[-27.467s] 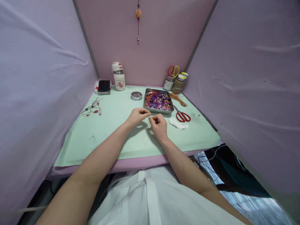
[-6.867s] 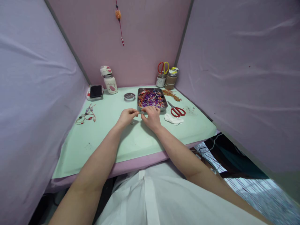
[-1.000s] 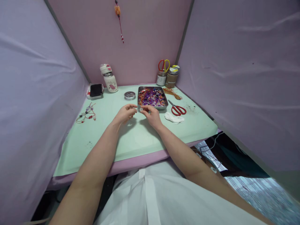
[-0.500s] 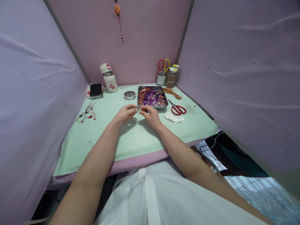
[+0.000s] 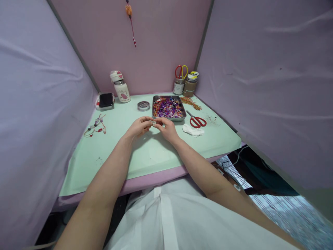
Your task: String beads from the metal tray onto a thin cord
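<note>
The left hand [image 5: 138, 127], a second ago just short of the small clear piece [image 5: 154, 123], now touches it (whether gripping, I cannot tell). The right hand [image 5: 168, 129] pinches it near the bead tray [image 5: 176, 119], its shape partly hidden.

Pale green tabletop [image 5: 151, 163], metal tray [image 5: 178, 119] of beads [image 5: 170, 107]
Also resting there: red-handled scissors [image 5: 195, 117], white cloth [image 5: 192, 130], orange cords [image 5: 193, 103], round dish [image 5: 143, 105], beaded strings [image 5: 98, 121], pale bottle [image 5: 122, 92], brown jar [image 5: 190, 88].
</note>
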A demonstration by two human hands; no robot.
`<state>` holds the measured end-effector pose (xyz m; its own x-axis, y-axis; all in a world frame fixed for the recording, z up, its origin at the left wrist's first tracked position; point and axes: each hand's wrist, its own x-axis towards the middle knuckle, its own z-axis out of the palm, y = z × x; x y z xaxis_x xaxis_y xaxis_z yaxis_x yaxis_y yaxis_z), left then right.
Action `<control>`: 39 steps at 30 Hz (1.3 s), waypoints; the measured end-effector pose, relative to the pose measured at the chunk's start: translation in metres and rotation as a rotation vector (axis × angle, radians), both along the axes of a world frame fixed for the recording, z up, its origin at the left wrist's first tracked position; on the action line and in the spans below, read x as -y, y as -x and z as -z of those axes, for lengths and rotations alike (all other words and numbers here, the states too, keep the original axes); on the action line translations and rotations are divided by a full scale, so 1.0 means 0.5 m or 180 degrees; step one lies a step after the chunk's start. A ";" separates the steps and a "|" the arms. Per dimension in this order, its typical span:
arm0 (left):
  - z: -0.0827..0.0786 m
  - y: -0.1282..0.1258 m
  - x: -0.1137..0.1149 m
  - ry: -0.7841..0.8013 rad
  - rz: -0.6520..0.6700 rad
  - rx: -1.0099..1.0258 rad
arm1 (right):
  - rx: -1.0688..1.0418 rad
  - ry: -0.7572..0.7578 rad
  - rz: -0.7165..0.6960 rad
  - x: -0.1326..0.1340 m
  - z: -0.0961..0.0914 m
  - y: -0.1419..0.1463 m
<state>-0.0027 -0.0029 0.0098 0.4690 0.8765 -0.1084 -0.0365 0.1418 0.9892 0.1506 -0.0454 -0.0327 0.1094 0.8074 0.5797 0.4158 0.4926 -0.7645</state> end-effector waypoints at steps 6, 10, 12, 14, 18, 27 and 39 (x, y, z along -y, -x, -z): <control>0.009 -0.001 -0.008 -0.0100 -0.0031 0.0087 | 0.0317 -0.0001 0.0263 0.005 -0.007 0.000; 0.009 -0.002 -0.007 -0.0118 -0.0031 0.0115 | 0.0548 0.0021 0.0412 0.008 -0.010 0.000; 0.010 -0.003 -0.007 -0.0103 -0.0064 0.0104 | 0.0671 0.0031 0.0491 0.010 -0.009 0.001; 0.012 -0.005 -0.008 -0.0079 -0.0130 0.0069 | 0.0768 0.0034 0.0535 0.011 -0.008 0.001; 0.017 -0.006 -0.010 -0.0091 -0.0112 0.0062 | 0.0865 0.0094 0.0528 0.013 -0.008 0.002; 0.012 0.005 -0.007 -0.0242 0.0194 -0.0221 | 0.1163 0.0091 0.0605 0.017 -0.011 0.002; 0.022 0.003 -0.009 -0.0046 0.0308 0.0217 | 0.0939 -0.0037 0.0497 0.020 -0.013 0.003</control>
<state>-0.0043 0.0018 -0.0012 0.5573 0.8281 -0.0610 -0.0907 0.1337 0.9869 0.1489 -0.0554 -0.0263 0.0573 0.7874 0.6138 0.6896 0.4134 -0.5947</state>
